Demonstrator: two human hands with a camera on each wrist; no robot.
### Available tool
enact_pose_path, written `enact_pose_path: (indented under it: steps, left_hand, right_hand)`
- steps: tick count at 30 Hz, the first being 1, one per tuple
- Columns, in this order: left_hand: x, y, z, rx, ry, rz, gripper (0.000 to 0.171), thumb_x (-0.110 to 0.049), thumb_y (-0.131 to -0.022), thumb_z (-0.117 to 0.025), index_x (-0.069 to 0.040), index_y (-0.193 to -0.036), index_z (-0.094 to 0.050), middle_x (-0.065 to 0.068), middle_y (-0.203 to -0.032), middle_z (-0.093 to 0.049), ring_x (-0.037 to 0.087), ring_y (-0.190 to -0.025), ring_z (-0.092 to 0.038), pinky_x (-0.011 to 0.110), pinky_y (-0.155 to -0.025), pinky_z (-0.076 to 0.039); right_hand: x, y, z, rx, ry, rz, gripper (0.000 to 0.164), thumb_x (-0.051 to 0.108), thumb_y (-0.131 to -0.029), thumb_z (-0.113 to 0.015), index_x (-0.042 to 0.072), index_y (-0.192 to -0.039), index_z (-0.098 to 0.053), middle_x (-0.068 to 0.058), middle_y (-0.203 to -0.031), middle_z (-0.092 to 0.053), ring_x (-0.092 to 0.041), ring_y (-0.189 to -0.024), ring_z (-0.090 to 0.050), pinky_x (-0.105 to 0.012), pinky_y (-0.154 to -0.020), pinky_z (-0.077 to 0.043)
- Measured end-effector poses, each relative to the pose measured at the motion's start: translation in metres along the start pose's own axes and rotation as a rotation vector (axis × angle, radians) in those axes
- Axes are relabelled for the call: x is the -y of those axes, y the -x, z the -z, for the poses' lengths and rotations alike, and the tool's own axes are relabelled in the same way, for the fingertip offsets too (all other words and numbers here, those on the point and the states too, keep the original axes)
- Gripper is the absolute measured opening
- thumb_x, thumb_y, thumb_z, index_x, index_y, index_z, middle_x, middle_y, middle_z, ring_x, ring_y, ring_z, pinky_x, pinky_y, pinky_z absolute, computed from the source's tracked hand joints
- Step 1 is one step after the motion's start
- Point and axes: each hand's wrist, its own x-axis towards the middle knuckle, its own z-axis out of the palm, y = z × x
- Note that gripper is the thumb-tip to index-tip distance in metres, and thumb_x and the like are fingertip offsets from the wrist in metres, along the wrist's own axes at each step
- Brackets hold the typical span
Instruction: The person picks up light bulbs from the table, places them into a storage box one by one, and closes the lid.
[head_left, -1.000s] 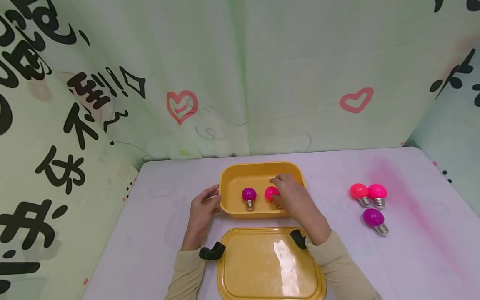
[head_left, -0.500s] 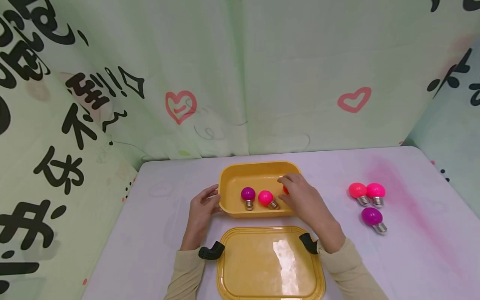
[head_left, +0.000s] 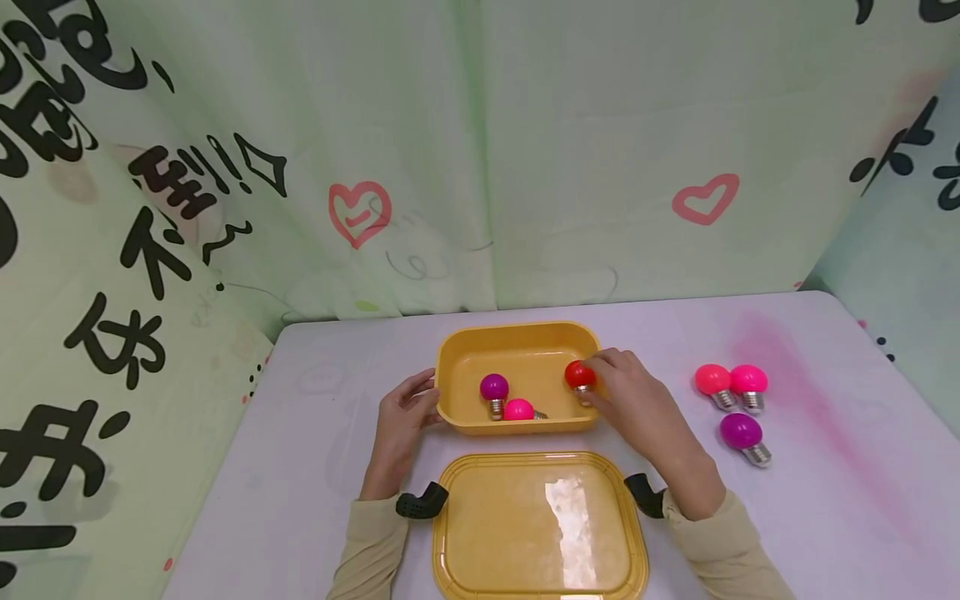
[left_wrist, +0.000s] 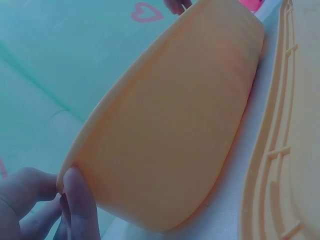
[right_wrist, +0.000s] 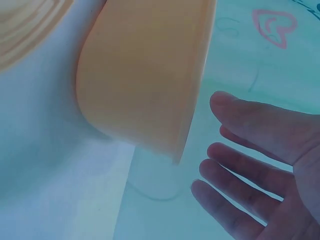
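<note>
A yellow plastic box (head_left: 517, 354) stands on the table with three toy light bulbs inside. The purple bulb (head_left: 494, 387) is at the left, the pink bulb (head_left: 519, 409) lies by the front wall, and the red bulb (head_left: 579, 373) is at the right end. My left hand (head_left: 401, 425) holds the box's left end, thumb and fingers pinching the rim (left_wrist: 62, 185). At the right end is my right hand (head_left: 645, 412). Its fingers (right_wrist: 240, 155) are spread beside the box wall with nothing between them in the right wrist view.
A yellow lid (head_left: 517, 525) lies flat in front of the box. To the right, an orange-red bulb (head_left: 712, 379), a second pink bulb (head_left: 748, 379) and another purple bulb (head_left: 741, 432) lie on the white-covered table (head_left: 345, 367). A light green curtain (head_left: 420, 150) hangs behind.
My right hand has drawn to the right and let go of the red bulb at the box's right end. The pink bulb has rolled towards the front wall. My left hand stays put.
</note>
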Motion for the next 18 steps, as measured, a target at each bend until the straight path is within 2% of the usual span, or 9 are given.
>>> enact_pose_path:
  steps: [11,18]
  left_hand:
    - [0.0,0.0,0.001,0.003,0.011,-0.013,0.036,-0.006,-0.094,-0.064,-0.006,-0.13,-0.063,0.018,-0.126,-0.059,0.022,-0.093,-0.064,0.023,-0.066,-0.059]
    - [0.0,0.0,0.0,0.002,0.01,-0.013,0.036,-0.007,-0.094,-0.065,-0.006,-0.13,-0.063,0.018,-0.126,-0.059,0.021,-0.093,-0.064,0.023,-0.067,-0.059]
  right_hand:
    - [-0.011,0.014,0.014,0.009,0.031,-0.049,0.048,0.01,-0.081,-0.081,-0.001,-0.124,-0.063,-0.021,-0.124,-0.06,-0.039,-0.117,-0.054,-0.053,-0.089,-0.055]
    - [-0.026,0.028,0.023,-0.039,0.063,-0.029,0.046,0.009,-0.08,-0.081,-0.002,-0.122,-0.064,-0.023,-0.121,-0.061,-0.041,-0.112,-0.055,-0.054,-0.086,-0.056]
